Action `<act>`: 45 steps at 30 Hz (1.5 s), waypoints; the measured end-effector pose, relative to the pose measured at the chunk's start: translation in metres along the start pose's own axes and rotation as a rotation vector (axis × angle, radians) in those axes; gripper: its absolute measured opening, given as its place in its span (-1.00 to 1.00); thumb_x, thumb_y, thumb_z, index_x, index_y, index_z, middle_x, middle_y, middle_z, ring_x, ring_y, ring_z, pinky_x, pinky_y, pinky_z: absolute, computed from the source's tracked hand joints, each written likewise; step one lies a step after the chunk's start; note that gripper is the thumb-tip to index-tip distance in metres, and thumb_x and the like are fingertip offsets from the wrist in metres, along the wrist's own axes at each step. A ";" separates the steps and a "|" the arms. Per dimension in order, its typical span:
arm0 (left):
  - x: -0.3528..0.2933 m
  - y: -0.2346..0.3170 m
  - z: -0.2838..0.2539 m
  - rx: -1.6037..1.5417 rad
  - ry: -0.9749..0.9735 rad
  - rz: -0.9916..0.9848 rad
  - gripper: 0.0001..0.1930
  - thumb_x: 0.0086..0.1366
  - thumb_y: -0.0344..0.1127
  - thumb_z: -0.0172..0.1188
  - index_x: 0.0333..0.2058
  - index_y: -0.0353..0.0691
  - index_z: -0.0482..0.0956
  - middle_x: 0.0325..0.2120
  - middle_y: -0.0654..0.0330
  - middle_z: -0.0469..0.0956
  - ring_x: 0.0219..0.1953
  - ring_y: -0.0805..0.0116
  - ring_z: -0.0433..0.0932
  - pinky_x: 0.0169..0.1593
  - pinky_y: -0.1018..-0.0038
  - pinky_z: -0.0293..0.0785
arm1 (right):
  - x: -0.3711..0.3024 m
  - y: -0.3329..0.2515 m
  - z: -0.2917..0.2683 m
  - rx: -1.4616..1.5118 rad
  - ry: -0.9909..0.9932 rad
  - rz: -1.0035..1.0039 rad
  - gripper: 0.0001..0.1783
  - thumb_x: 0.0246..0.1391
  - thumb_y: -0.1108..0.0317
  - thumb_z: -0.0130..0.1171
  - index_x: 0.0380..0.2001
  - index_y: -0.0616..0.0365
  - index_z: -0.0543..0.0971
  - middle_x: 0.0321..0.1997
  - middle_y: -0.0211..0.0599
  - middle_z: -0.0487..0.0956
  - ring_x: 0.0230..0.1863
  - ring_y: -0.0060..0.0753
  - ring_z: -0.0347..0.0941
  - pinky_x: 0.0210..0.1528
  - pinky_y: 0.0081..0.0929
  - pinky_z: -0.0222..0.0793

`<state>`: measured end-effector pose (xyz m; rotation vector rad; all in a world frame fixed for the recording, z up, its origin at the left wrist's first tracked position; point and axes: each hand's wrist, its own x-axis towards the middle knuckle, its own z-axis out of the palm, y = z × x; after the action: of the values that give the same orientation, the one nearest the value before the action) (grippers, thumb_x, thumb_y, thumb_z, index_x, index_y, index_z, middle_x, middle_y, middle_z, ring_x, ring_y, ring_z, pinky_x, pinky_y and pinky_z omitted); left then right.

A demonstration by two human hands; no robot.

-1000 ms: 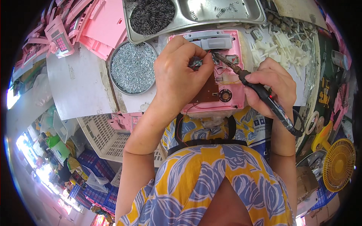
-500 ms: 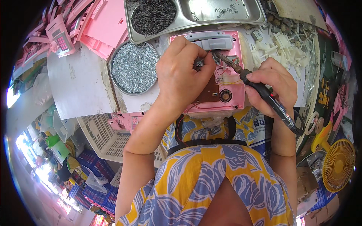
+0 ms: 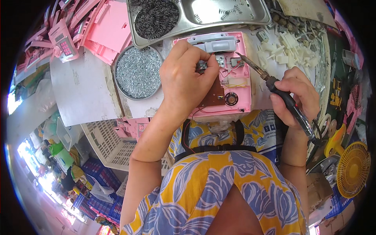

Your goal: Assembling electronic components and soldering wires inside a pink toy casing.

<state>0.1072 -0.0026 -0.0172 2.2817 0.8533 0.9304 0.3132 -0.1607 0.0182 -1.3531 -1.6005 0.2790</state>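
My right hand grips the black handle of a soldering iron. Its metal tip points up and left, over the right part of an open pink plastic housing. Thumb and forefinger of my left hand are pinched together above the housing's middle; what they hold is hidden by the fingers. Inside the housing sit a brown circuit board, a small round speaker, thin red and yellow wires, and a grey plastic piece along the far edge.
Left of the housing stands a round tin of small screws. A metal tray with dark springs lies behind. White plastic parts are heaped at right, pink panels at far left. A white basket is below the table edge.
My right hand has drawn the soldering iron back to the right, away from my left fingertips. My left hand keeps its pinch and has barely moved.
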 end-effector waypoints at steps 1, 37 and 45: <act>0.000 0.000 0.000 0.005 -0.007 -0.004 -0.86 0.02 -0.44 0.44 -0.53 -0.18 0.59 -0.54 0.23 0.45 -0.63 0.32 0.46 -0.55 0.41 0.41 | -0.001 0.000 -0.001 -0.002 0.006 0.016 -0.70 -0.09 0.52 0.42 -0.23 0.29 0.62 -0.45 -0.21 0.61 -0.52 -0.36 0.41 -0.52 -0.52 0.27; -0.011 0.033 -0.023 -0.478 -0.639 -0.392 -0.87 0.23 -0.61 0.31 -0.24 -0.34 0.66 -0.33 0.23 0.64 -0.43 0.63 0.57 -0.43 0.66 0.43 | -0.022 -0.015 -0.001 0.083 0.207 0.246 -0.57 0.00 0.52 0.44 -0.02 0.34 0.61 -0.36 -0.22 0.56 -0.35 -0.33 0.45 -0.27 -0.47 0.34; -0.007 0.027 -0.025 -0.422 -0.649 -0.200 -0.89 0.18 -0.57 0.31 -0.30 -0.34 0.63 -0.35 0.13 0.56 -0.50 0.38 0.56 -0.42 0.51 0.49 | -0.028 -0.017 -0.014 0.069 0.200 0.232 -0.59 -0.03 0.60 0.38 -0.05 0.37 0.61 -0.38 -0.20 0.56 -0.37 -0.32 0.45 -0.31 -0.49 0.33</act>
<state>0.0943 -0.0200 0.0132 1.8967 0.5180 0.2126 0.3103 -0.1963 0.0223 -1.4661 -1.2605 0.3247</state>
